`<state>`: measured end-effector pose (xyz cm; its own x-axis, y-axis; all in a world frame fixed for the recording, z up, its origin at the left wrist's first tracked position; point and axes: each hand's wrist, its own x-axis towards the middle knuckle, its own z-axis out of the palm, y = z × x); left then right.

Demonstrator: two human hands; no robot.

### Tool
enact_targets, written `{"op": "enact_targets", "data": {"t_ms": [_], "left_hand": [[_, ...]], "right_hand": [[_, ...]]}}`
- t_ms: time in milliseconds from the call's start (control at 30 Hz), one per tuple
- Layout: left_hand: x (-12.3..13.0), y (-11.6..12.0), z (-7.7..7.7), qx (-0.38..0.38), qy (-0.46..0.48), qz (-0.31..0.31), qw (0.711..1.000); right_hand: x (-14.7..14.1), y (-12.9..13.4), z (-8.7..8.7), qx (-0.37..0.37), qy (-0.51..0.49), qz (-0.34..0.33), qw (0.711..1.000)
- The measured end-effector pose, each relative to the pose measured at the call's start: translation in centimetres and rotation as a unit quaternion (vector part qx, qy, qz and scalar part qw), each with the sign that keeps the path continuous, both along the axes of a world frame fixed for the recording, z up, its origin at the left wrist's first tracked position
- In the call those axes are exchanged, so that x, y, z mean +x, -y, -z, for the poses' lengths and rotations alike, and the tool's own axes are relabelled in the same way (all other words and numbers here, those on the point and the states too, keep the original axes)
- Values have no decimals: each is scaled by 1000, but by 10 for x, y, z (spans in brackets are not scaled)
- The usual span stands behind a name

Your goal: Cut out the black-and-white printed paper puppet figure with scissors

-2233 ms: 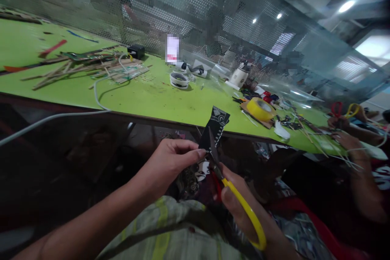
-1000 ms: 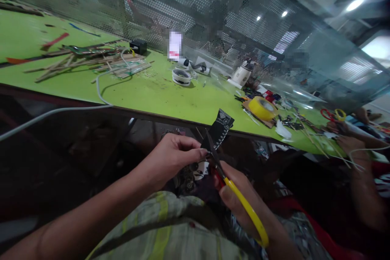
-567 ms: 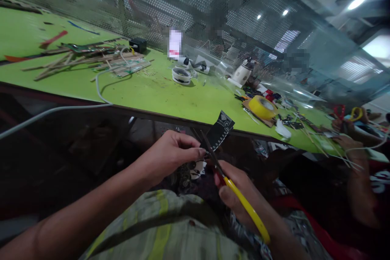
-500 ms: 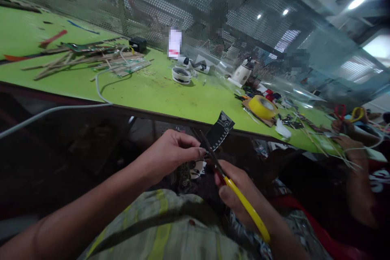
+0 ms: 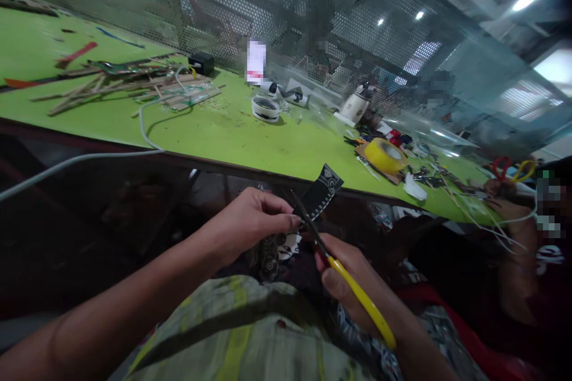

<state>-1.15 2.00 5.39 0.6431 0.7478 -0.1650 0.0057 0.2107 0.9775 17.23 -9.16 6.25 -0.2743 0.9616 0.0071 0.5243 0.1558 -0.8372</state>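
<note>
Two bare hands are working at the near edge of a lime-green table (image 5: 201,137): the left hand (image 5: 254,214) is pinching a black, white-printed flat strip (image 5: 318,194), the right hand (image 5: 355,277) clamping yellow-and-red-handled metal scissors (image 5: 346,278). The strip is now leaning further right, the scissors crossing lower, bringing the cutting closer to the pinch.

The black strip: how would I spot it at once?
Find the green table and its near edge. Below it in view, the left hand pinches the black strip. White markings set it apart from the yellow-handled scissors beside it.
</note>
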Motion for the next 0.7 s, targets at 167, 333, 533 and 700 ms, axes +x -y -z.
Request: {"op": "enact_targets", "data": {"t_ms": [167, 333, 533, 700], "left_hand": [[0, 0, 2, 7, 6, 3, 1000], [1, 1, 3, 2, 10, -2, 1000], [1, 3, 3, -24, 16, -4, 1000], [1, 6, 4, -45, 18, -10, 999]], "right_hand": [[1, -1, 0, 7, 13, -4, 1000], [2, 1, 1, -1, 20, -2, 1000], [2, 1, 1, 1, 14, -2, 1000], [2, 0, 0, -9, 3, 1, 1000]]}}
